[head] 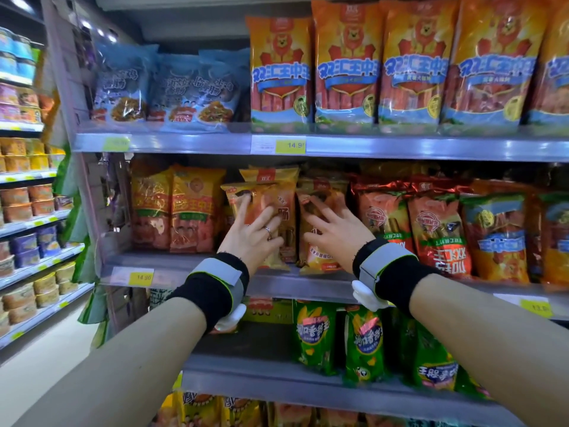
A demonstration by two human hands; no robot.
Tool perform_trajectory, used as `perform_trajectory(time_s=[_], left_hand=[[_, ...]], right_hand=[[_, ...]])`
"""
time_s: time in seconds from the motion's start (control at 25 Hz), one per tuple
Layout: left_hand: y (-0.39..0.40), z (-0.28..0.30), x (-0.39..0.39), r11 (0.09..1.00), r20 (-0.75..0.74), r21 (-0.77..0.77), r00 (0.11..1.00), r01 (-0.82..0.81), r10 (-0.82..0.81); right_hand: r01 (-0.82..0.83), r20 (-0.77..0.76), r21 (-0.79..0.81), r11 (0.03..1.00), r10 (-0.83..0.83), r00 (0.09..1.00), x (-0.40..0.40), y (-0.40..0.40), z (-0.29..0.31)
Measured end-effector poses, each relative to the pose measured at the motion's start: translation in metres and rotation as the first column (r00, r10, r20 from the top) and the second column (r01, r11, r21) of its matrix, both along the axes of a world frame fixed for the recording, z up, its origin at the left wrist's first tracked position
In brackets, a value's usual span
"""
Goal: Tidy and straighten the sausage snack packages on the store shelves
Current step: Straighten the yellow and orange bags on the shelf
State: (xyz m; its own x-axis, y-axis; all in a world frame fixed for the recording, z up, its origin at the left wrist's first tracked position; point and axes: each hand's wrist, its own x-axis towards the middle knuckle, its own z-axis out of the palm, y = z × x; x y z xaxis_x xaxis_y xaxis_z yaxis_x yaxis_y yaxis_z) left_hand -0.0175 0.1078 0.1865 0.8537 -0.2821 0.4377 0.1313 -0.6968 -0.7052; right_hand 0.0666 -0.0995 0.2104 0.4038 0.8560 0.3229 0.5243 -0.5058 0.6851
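Note:
On the middle shelf (277, 285) stand two orange-brown sausage snack packages side by side. My left hand (254, 229) lies flat with spread fingers against the left package (277, 201), which leans a little and stands in front of another like it. My right hand (334, 226) presses with spread fingers on the right package (320, 260). Neither hand closes around a package. Both wrists wear black bands with grey straps.
Orange packs (178, 211) stand left of my hands, red and orange packs (437, 229) to the right, one upside down. Tall orange bags (345, 63) and blue bags (166, 87) fill the upper shelf. Green bags (363, 343) stand below. An aisle of cup goods (27, 211) runs along the left.

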Motion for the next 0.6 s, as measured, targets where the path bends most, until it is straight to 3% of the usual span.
perform_trajectory(time_s=[0.12,0.28,0.36,0.48,0.6], left_hand=[[0.003,0.003,-0.010,0.958,0.194,-0.287,0.979,0.003,0.055],[0.007,0.014,-0.015,0.725,0.315,-0.676,0.941,0.132,0.123],[0.003,0.020,-0.020,0.506,0.403,-0.806,0.911,0.306,0.090],[-0.012,0.031,-0.023,0.018,0.525,-0.848,0.833,0.530,0.174],[-0.028,0.038,-0.012,-0.214,0.556,-0.763,0.789,0.609,0.264]], right_hand=[[0.007,0.029,0.099,0.995,-0.010,1.000,-0.003,-0.011,-0.004],[0.040,-0.020,0.373,0.927,-0.035,0.999,-0.016,-0.008,0.005],[-0.034,-0.023,0.509,0.860,0.053,0.998,-0.021,-0.003,0.005],[-0.091,-0.068,0.721,0.687,0.200,0.977,-0.034,0.005,0.005],[0.201,-0.340,0.879,0.433,0.273,0.900,-0.044,0.011,0.008]])
